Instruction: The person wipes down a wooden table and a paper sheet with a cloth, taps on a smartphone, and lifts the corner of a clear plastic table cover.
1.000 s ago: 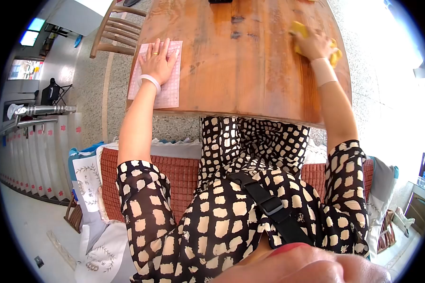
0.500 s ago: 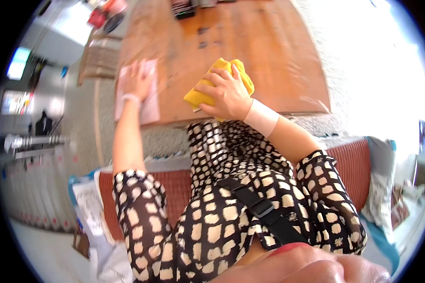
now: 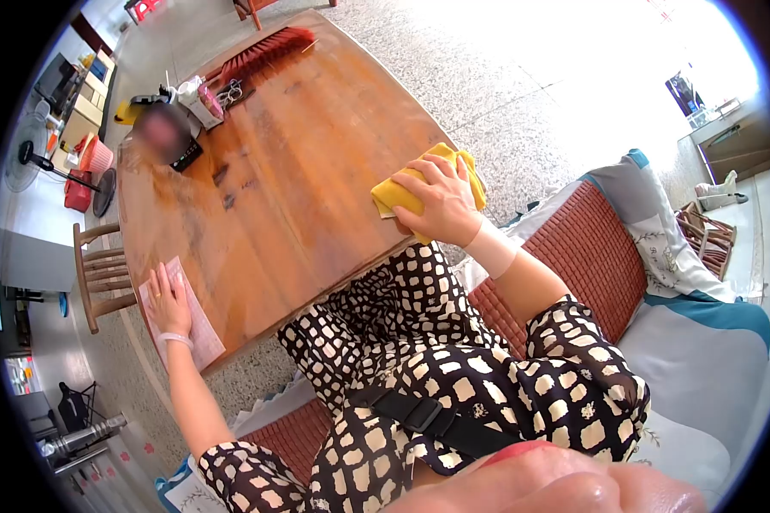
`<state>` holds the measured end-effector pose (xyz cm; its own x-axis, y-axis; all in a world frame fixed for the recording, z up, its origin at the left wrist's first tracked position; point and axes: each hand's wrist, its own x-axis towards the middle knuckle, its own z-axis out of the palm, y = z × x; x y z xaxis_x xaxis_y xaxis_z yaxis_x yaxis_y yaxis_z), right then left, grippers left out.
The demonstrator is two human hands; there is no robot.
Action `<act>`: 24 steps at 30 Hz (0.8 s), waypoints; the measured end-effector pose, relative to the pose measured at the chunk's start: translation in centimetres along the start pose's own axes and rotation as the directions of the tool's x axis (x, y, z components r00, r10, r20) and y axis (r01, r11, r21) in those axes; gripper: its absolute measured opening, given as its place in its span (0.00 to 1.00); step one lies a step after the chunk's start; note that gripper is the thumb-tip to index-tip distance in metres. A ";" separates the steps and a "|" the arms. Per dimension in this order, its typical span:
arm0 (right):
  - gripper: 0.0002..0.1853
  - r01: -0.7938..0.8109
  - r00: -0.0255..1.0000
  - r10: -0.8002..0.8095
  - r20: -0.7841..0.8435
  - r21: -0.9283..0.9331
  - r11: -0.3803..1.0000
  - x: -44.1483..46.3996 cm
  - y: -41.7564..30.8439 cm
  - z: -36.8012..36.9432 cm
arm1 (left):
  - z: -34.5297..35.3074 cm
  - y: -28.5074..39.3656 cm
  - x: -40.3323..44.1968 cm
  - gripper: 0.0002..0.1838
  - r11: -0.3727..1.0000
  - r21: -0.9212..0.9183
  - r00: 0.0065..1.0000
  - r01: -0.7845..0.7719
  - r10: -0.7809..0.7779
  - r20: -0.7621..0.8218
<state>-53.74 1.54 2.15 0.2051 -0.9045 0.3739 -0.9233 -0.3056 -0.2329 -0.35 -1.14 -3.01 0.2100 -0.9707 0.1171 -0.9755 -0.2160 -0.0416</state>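
My right hand (image 3: 441,201) is closed on a folded yellow cloth (image 3: 389,198), pressed to the wooden table (image 3: 308,205) near its right front corner. Part of the cloth sticks out past the fingers. At the table's left edge my left hand (image 3: 169,303) lies flat with fingers stretched, on a pink checked sheet (image 3: 204,333). Nothing is gripped in it; the sheet is under the palm.
A red-bristled brush (image 3: 269,53) lies at the table's far end. Nearer are a pink and white packet (image 3: 201,103) and a black box (image 3: 185,156). A wooden chair (image 3: 103,269) stands left; a sofa with a red-brown mat (image 3: 573,256) is behind me.
The view has turned, showing the far end of the table. My right hand with the yellow cloth swept inward from the right side, then went to the right front corner. My left hand stays on the sheet.
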 end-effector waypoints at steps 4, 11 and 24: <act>0.24 0.015 1.000 -0.014 0.026 -0.036 0.999 2.9 0.7 1.2 | 0.3 -0.5 -0.3 0.31 1.000 -0.015 1.000 -0.015 0.014 -0.022; 0.25 -0.043 0.998 0.048 0.036 -0.112 0.993 12.2 2.3 5.4 | 0.6 -0.3 -0.6 0.31 1.000 -0.013 0.998 -0.028 0.027 -0.062; 0.29 -0.333 0.924 0.364 0.117 -0.221 0.917 24.3 3.0 9.4 | -1.1 1.4 -1.2 0.33 0.999 -0.030 0.999 0.022 -0.023 -0.040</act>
<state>-48.51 -24.15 2.13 -0.1084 -0.9818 0.1560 -0.9863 0.0867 -0.1400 -1.99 -0.20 -2.12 0.2300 -0.9603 0.1577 -0.9721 -0.2342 -0.0088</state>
